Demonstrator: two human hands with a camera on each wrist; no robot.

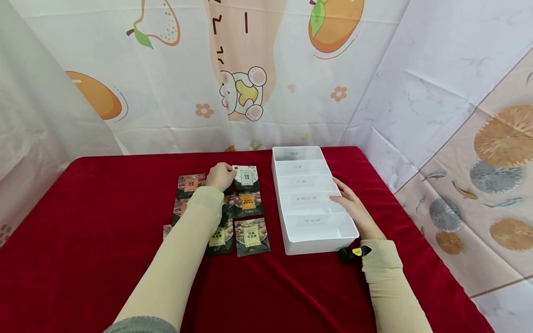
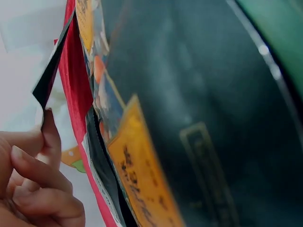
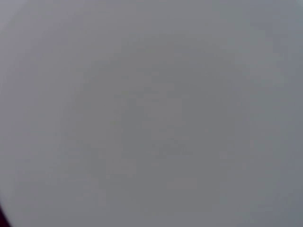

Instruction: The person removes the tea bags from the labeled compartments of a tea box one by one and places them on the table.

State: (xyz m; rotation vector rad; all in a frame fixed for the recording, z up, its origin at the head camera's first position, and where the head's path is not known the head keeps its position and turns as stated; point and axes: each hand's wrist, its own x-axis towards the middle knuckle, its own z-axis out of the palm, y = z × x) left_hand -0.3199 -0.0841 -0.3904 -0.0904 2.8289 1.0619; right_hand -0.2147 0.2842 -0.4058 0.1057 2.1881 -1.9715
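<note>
My left hand (image 1: pixel 220 176) pinches the upper corner of a tea packet (image 1: pixel 245 175) with a white top, a pale label and a dark lower part. In the left wrist view, the thumb and fingers (image 2: pixel 42 170) hold the edge of this packet (image 2: pixel 49 80), which stands away from the red cloth. To the right is a long white divided box (image 1: pixel 313 245) with labelled compartments. My right hand (image 1: pixel 353 206) rests at its right rim, the thumb reaching over the inside and the other visible fingers fairly straight. Only a blurred pale surface fills the right wrist view.
Near my left hand lie several dark tea packets: one with an orange label (image 1: pixel 248 202), yellow-green ones (image 1: pixel 251 236) in front, and a red-labelled one (image 1: pixel 191 184) at the left, partly behind the forearm. A red cloth (image 1: pixel 258 296) covers the table; printed curtains hang behind and beside it.
</note>
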